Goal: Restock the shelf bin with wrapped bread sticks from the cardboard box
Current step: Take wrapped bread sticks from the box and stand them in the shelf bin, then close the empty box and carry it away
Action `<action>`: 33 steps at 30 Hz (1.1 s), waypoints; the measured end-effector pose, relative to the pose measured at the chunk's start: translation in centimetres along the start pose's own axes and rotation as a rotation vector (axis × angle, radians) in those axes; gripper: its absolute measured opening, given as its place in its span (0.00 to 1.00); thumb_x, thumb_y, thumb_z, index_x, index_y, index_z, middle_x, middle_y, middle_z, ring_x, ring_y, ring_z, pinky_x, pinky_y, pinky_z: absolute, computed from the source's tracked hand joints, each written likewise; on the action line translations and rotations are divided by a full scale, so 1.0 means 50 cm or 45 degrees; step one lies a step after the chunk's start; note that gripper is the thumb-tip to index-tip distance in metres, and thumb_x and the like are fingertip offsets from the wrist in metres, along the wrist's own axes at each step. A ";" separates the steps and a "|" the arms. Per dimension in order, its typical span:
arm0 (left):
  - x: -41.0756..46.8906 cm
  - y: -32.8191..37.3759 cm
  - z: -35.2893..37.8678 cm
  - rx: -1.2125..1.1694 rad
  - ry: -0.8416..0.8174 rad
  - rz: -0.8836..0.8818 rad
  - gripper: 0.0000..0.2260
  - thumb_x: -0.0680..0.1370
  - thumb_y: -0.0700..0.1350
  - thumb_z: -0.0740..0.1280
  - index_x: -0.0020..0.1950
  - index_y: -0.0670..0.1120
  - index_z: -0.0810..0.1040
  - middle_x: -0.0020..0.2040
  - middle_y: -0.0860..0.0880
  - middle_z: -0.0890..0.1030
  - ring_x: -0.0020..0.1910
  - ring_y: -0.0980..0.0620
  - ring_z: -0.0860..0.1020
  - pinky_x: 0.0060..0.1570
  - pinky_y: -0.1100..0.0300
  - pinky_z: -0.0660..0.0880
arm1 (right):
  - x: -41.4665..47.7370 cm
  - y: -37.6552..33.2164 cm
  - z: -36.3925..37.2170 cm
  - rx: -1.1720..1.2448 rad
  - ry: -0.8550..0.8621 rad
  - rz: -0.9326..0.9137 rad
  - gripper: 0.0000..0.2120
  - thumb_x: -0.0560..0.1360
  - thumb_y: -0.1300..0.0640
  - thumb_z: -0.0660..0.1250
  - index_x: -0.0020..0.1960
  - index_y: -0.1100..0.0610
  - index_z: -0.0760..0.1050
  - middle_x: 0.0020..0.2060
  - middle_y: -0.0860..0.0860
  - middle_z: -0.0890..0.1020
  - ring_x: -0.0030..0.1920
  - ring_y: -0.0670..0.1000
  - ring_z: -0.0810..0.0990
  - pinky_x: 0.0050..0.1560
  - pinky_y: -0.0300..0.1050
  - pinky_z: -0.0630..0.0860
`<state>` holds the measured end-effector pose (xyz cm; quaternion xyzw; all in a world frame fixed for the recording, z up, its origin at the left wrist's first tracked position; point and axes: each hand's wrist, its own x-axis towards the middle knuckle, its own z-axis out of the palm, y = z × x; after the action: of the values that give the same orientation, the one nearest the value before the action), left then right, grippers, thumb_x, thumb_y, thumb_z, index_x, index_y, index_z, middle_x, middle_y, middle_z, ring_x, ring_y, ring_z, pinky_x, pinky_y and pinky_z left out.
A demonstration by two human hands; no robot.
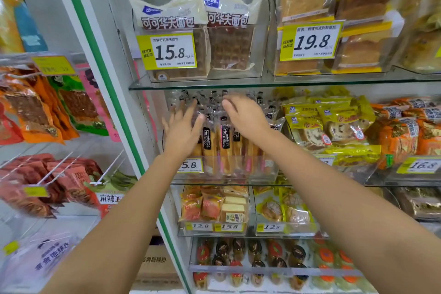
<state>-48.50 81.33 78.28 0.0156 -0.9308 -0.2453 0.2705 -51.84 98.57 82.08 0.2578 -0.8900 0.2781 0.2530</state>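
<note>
Wrapped bread sticks (224, 143) stand upright in clear wrappers with black labels, packed in a clear shelf bin (241, 169) on the middle glass shelf. My left hand (182, 131) is spread flat against the left side of the packs, fingers apart. My right hand (243, 114) rests on top of the packs further right, fingers curled down over their upper ends; whether it grips one is unclear. A cardboard box (155, 267) sits on the floor at the bottom, below my left forearm.
A glass shelf (202, 85) lies just above the bin, carrying waffle bread packs (229, 31). Yellow cake packs (329, 126) fill the neighbouring bin on the right. A green-edged shelf post (105, 79) stands left, with hanging snack bags (35, 107) beyond it.
</note>
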 end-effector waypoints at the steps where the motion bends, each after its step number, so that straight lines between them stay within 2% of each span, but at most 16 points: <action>1: -0.028 0.001 -0.015 -0.087 0.092 0.049 0.21 0.80 0.54 0.56 0.74 0.51 0.63 0.73 0.45 0.64 0.73 0.46 0.59 0.73 0.45 0.53 | -0.026 -0.015 -0.017 0.053 0.089 -0.024 0.16 0.82 0.53 0.54 0.57 0.59 0.77 0.51 0.55 0.81 0.52 0.53 0.78 0.49 0.46 0.72; 3: -0.102 0.003 -0.038 -0.284 0.175 0.092 0.17 0.80 0.47 0.60 0.68 0.49 0.69 0.65 0.49 0.72 0.65 0.52 0.68 0.66 0.57 0.63 | -0.088 -0.039 -0.046 0.143 0.209 -0.050 0.16 0.81 0.52 0.55 0.45 0.58 0.77 0.36 0.51 0.79 0.37 0.51 0.77 0.38 0.45 0.70; 4: -0.145 0.003 -0.046 -0.372 0.151 0.065 0.13 0.79 0.45 0.61 0.64 0.51 0.72 0.59 0.51 0.74 0.59 0.55 0.71 0.60 0.60 0.66 | -0.120 -0.045 -0.053 0.179 0.239 -0.044 0.18 0.81 0.52 0.56 0.38 0.58 0.75 0.29 0.51 0.76 0.31 0.51 0.74 0.34 0.46 0.68; 6: -0.226 -0.001 -0.047 -0.562 0.035 -0.083 0.04 0.79 0.46 0.63 0.52 0.54 0.74 0.44 0.51 0.77 0.43 0.53 0.76 0.45 0.60 0.71 | -0.190 -0.052 -0.056 0.206 0.215 0.001 0.22 0.81 0.50 0.57 0.30 0.57 0.67 0.22 0.51 0.71 0.25 0.51 0.70 0.30 0.47 0.65; 7: -0.259 -0.004 -0.039 -0.631 -0.018 -0.152 0.03 0.79 0.48 0.63 0.46 0.54 0.74 0.36 0.49 0.76 0.36 0.51 0.75 0.39 0.58 0.71 | -0.225 -0.053 -0.051 0.189 0.171 0.024 0.23 0.81 0.49 0.56 0.28 0.55 0.65 0.21 0.50 0.69 0.24 0.49 0.69 0.29 0.45 0.64; 9: -0.317 -0.016 -0.010 -0.645 -0.112 -0.226 0.12 0.78 0.50 0.63 0.36 0.51 0.71 0.27 0.51 0.70 0.27 0.53 0.70 0.34 0.58 0.66 | -0.292 -0.039 -0.021 0.117 0.048 0.075 0.25 0.80 0.46 0.54 0.26 0.53 0.62 0.19 0.47 0.65 0.22 0.46 0.65 0.26 0.43 0.61; 12: -0.401 -0.035 0.046 -0.593 -0.261 -0.294 0.18 0.78 0.50 0.63 0.29 0.51 0.65 0.22 0.54 0.65 0.24 0.58 0.66 0.29 0.62 0.59 | -0.404 -0.002 0.049 -0.007 -0.180 0.270 0.25 0.79 0.41 0.50 0.25 0.49 0.58 0.20 0.46 0.63 0.23 0.47 0.64 0.28 0.44 0.61; 14: -0.463 -0.065 0.094 -0.559 -0.439 -0.384 0.17 0.78 0.50 0.64 0.30 0.51 0.67 0.24 0.54 0.67 0.25 0.59 0.67 0.29 0.62 0.61 | -0.490 0.031 0.095 -0.039 -0.331 0.417 0.24 0.80 0.42 0.53 0.27 0.49 0.60 0.22 0.47 0.66 0.25 0.48 0.66 0.28 0.39 0.59; 17: -0.566 -0.136 0.178 -0.490 -0.764 -0.577 0.13 0.76 0.51 0.67 0.34 0.51 0.69 0.30 0.52 0.73 0.34 0.52 0.76 0.36 0.60 0.70 | -0.629 0.092 0.162 0.007 -0.644 0.778 0.12 0.77 0.56 0.63 0.37 0.54 0.65 0.29 0.48 0.70 0.30 0.48 0.69 0.30 0.41 0.62; 20: -0.679 -0.206 0.252 -0.376 -0.961 -0.701 0.15 0.74 0.42 0.69 0.31 0.48 0.68 0.30 0.50 0.71 0.36 0.49 0.73 0.37 0.61 0.66 | -0.785 0.158 0.233 0.006 -0.872 1.090 0.16 0.73 0.65 0.63 0.32 0.54 0.61 0.32 0.50 0.68 0.30 0.46 0.67 0.35 0.41 0.66; 22: -0.754 -0.246 0.299 -0.321 -1.036 -0.804 0.18 0.74 0.37 0.68 0.28 0.48 0.66 0.28 0.49 0.69 0.38 0.49 0.71 0.34 0.59 0.63 | -0.889 0.204 0.275 -0.008 -0.885 1.326 0.15 0.72 0.65 0.64 0.32 0.54 0.62 0.32 0.50 0.69 0.32 0.48 0.68 0.33 0.40 0.66; 24: -0.823 -0.284 0.350 -0.278 -1.127 -0.965 0.14 0.75 0.38 0.68 0.29 0.43 0.73 0.31 0.42 0.75 0.39 0.47 0.74 0.37 0.58 0.63 | -0.987 0.250 0.320 0.054 -0.846 1.577 0.09 0.73 0.64 0.65 0.35 0.56 0.69 0.33 0.49 0.72 0.37 0.50 0.72 0.37 0.40 0.68; 26: -0.883 -0.329 0.405 -0.221 -1.176 -1.116 0.09 0.75 0.40 0.68 0.40 0.34 0.79 0.42 0.36 0.80 0.43 0.44 0.78 0.41 0.57 0.66 | -1.082 0.296 0.374 0.106 -0.866 1.787 0.04 0.73 0.62 0.65 0.40 0.58 0.72 0.36 0.53 0.75 0.40 0.53 0.74 0.42 0.41 0.68; 29: -0.968 -0.403 0.493 -0.208 -1.192 -1.298 0.11 0.75 0.43 0.68 0.52 0.36 0.79 0.51 0.39 0.81 0.50 0.42 0.78 0.45 0.57 0.70 | -1.222 0.366 0.455 0.252 -0.863 2.110 0.05 0.73 0.61 0.66 0.43 0.63 0.74 0.38 0.58 0.76 0.37 0.55 0.74 0.42 0.46 0.70; 31: -1.017 -0.454 0.553 -0.178 -1.247 -1.375 0.13 0.75 0.46 0.68 0.57 0.40 0.79 0.55 0.42 0.80 0.53 0.44 0.78 0.48 0.57 0.71 | -1.305 0.411 0.510 0.343 -0.803 2.272 0.12 0.73 0.57 0.68 0.53 0.64 0.75 0.44 0.58 0.78 0.43 0.56 0.77 0.48 0.49 0.74; 33: -1.059 -0.510 0.622 -0.173 -1.245 -1.455 0.16 0.76 0.47 0.68 0.60 0.40 0.77 0.58 0.43 0.79 0.56 0.42 0.77 0.55 0.55 0.72 | -1.367 0.449 0.563 0.407 -0.704 2.358 0.24 0.74 0.54 0.68 0.67 0.62 0.69 0.56 0.59 0.77 0.55 0.59 0.77 0.57 0.52 0.75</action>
<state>-21.90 81.42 17.36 0.3684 -0.7747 -0.3832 -0.3423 -23.43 118.71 13.11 -0.4554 -0.7202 0.4137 -0.3207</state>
